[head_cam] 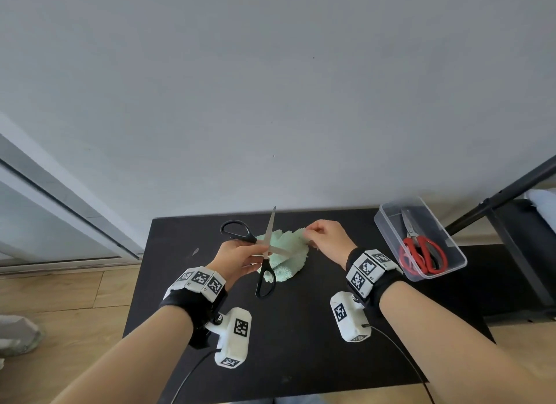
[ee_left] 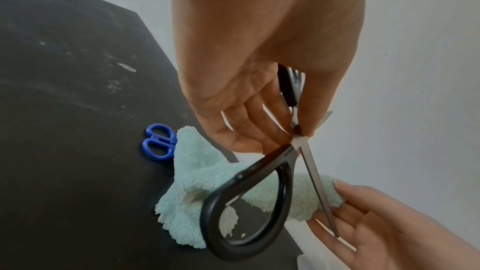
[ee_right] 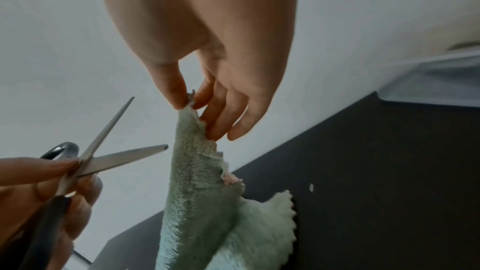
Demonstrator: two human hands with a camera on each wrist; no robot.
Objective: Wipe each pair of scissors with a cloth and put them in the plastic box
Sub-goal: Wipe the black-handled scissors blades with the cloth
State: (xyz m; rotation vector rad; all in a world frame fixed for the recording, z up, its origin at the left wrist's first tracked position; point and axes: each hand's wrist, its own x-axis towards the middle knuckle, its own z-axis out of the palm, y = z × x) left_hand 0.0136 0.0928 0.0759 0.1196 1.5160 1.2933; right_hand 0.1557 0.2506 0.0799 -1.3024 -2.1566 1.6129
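Observation:
My left hand (head_cam: 252, 253) pinches the black-handled scissors (head_cam: 266, 274) at the pivot and holds them above the black table (head_cam: 301, 358), blades spread apart. In the left wrist view its fingers (ee_left: 259, 122) close around the pivot above the handle loop (ee_left: 262, 160). My right hand (head_cam: 310, 233) pinches a corner of the mint-green cloth (head_cam: 291, 241) and lifts it beside the blades; the rest lies on the table. The right wrist view shows that pinch (ee_right: 188, 100), the hanging cloth (ee_right: 197, 192) and one blade (ee_right: 124, 158) just left of it. Red scissors (head_cam: 421, 253) lie in the clear plastic box (head_cam: 380, 220).
Small blue scissors (ee_left: 158, 142) lie on the table, partly under the cloth's far edge (ee_left: 192, 171). The box sits at the table's back right corner. A black stand (head_cam: 496, 199) rises to the right. A grey wall is close behind the table.

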